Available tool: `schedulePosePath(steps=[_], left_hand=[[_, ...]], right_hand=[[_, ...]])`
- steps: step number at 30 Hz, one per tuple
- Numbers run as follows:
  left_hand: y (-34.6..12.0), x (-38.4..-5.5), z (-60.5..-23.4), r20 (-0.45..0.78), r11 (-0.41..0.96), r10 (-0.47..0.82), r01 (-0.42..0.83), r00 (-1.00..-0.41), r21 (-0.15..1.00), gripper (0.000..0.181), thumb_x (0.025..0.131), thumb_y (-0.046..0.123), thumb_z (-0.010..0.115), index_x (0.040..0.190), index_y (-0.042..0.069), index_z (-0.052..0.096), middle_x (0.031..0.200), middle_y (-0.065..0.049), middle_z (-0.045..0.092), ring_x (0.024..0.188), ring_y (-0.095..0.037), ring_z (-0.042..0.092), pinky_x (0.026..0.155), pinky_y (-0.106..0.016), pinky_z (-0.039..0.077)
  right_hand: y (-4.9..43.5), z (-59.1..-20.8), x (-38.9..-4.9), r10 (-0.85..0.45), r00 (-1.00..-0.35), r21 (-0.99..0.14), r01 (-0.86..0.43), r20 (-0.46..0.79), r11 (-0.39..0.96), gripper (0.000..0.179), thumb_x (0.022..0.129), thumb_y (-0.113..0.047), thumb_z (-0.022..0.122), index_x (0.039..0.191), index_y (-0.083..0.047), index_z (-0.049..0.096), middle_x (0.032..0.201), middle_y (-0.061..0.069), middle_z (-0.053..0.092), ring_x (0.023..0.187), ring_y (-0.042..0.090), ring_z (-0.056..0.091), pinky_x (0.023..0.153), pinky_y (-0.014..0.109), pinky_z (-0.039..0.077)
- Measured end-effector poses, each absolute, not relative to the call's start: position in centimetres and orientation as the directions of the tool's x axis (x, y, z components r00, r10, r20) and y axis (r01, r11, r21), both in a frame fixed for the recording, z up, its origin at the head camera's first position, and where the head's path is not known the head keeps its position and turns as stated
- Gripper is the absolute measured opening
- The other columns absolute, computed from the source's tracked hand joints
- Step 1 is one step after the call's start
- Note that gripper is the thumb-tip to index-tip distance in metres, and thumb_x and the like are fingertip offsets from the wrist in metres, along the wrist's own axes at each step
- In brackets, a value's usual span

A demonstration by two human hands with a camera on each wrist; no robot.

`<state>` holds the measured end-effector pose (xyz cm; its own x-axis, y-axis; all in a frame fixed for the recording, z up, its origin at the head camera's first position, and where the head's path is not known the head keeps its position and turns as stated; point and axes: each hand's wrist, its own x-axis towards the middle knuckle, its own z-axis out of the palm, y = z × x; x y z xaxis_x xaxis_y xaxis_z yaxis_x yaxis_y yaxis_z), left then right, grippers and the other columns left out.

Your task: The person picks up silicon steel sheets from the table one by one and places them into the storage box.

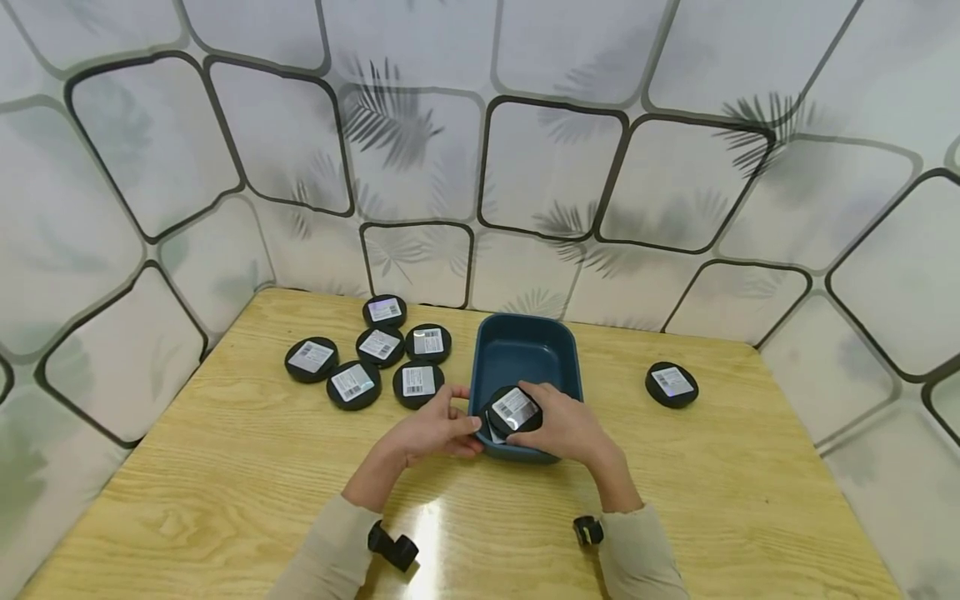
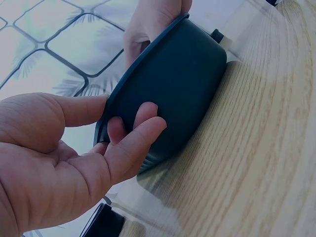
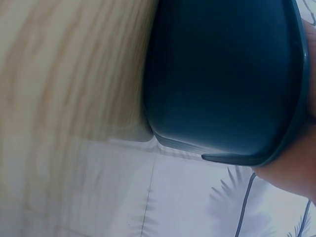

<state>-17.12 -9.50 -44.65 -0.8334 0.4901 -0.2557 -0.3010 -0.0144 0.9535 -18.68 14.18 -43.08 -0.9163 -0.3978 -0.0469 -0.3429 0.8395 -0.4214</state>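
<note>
A dark blue rectangular bin (image 1: pixel 528 329) stands on the table. My right hand (image 1: pixel 566 425) reaches over its near right side and grips a black round disc with a white barcode label (image 1: pixel 515 410) between thumb and fingers, inside the near end. Under that disc, part of another labelled black disc (image 1: pixel 486 425) shows. At the bin's near left side, my left hand (image 1: pixel 435 427) holds the wall. The left wrist view shows its thumb (image 2: pixel 86 109) at the rim and its fingers (image 2: pixel 143 138) against the outer wall. In the right wrist view, the bin wall (image 3: pixel 222 74) hides the right fingertips.
Several labelled black discs (image 1: pixel 353 384) lie in a loose group left of the bin. One more disc (image 1: pixel 672 384) lies alone to the right. The wooden table (image 1: pixel 712 483) ends at a patterned fabric wall (image 1: pixel 420 167) behind and on both sides.
</note>
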Motion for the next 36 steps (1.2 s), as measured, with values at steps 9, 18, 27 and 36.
schedulePosePath(steps=[9, 18, 27, 36], left_hand=[[-9.6, -17.08, -44.75, -0.247, -0.023, 0.499, -0.298, -0.83, 0.954, 0.055, 0.1, 0.002, 0.054, 0.141, -0.003, 0.018, 0.095, -0.018, 0.061, 0.077, -0.021, 0.068, 0.08, -0.041, 0.059], [-9.68, -17.19, -44.82, -0.244, -0.028, 0.502, -0.297, -0.83, 0.954, 0.056, 0.1, 0.003, 0.055, 0.142, -0.002, 0.018, 0.096, -0.018, 0.061, 0.077, -0.02, 0.068, 0.078, -0.039, 0.059], [-9.6, -17.22, -44.72, -0.256, -0.02, 0.498, -0.306, -0.828, 0.952, 0.053, 0.1, 0.003, 0.054, 0.141, 0.0, 0.021, 0.096, -0.018, 0.06, 0.077, -0.02, 0.068, 0.078, -0.037, 0.059], [-9.53, -17.21, -44.66, -0.26, -0.022, 0.499, -0.311, -0.827, 0.95, 0.053, 0.1, 0.004, 0.054, 0.141, 0.0, 0.021, 0.098, -0.018, 0.06, 0.077, -0.02, 0.068, 0.077, -0.037, 0.059]], right_hand=[[14.48, -42.88, -18.73, -0.451, -0.891, -0.471, -0.378, -0.049, 0.797, 0.079, 0.081, -0.048, 0.079, 0.144, -0.008, 0.051, 0.139, 0.013, 0.057, 0.119, 0.026, 0.059, 0.094, 0.048, 0.05], [14.75, -42.94, -18.91, -0.472, -0.879, -0.508, -0.378, -0.064, 0.774, 0.069, 0.088, -0.046, 0.072, 0.142, -0.008, 0.054, 0.14, 0.012, 0.057, 0.126, 0.03, 0.056, 0.1, 0.051, 0.047], [14.81, -43.1, -18.99, -0.462, -0.885, -0.512, -0.371, -0.058, 0.775, 0.059, 0.093, -0.039, 0.069, 0.142, -0.009, 0.055, 0.139, 0.011, 0.058, 0.124, 0.029, 0.057, 0.098, 0.05, 0.047], [14.81, -43.09, -19.03, -0.454, -0.889, -0.523, -0.362, -0.056, 0.772, 0.056, 0.094, -0.039, 0.066, 0.141, -0.009, 0.056, 0.137, 0.01, 0.06, 0.119, 0.027, 0.06, 0.095, 0.049, 0.049]])
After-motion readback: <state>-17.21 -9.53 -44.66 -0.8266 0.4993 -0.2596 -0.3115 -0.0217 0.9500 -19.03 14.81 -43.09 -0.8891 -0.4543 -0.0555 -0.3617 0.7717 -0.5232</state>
